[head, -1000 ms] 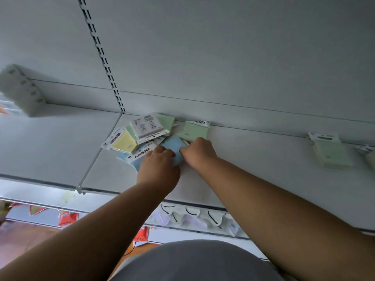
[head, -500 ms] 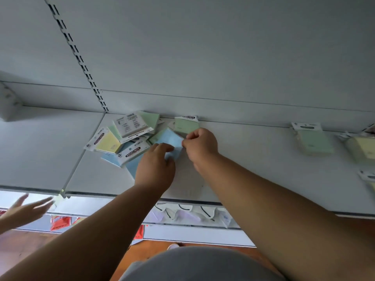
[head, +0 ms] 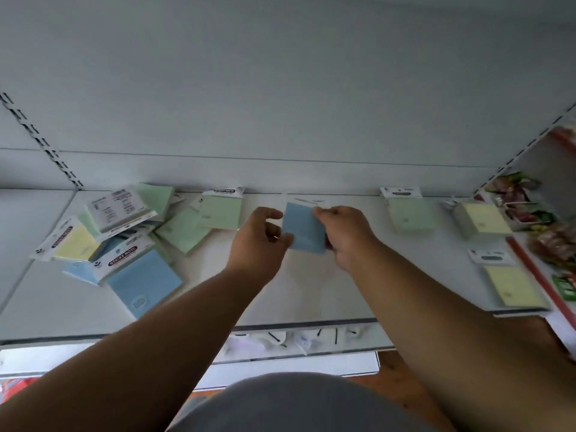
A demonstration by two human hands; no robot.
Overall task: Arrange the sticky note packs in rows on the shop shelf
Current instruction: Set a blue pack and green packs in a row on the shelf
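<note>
The blue sticky note pack (head: 304, 227) is pinched between the left hand (head: 260, 241) and right hand (head: 344, 233), above the shelf (head: 311, 291), its header end toward the back wall.

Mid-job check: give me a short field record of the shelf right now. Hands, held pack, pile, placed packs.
left hand: pinches the held pack's left edge
right hand: grips its right side
held pack: blue pack, near the back of the shelf
pile: loose heap of blue, green and yellow packs, shelf's left
placed packs: green pack at back right; two yellow packs further right
</note>
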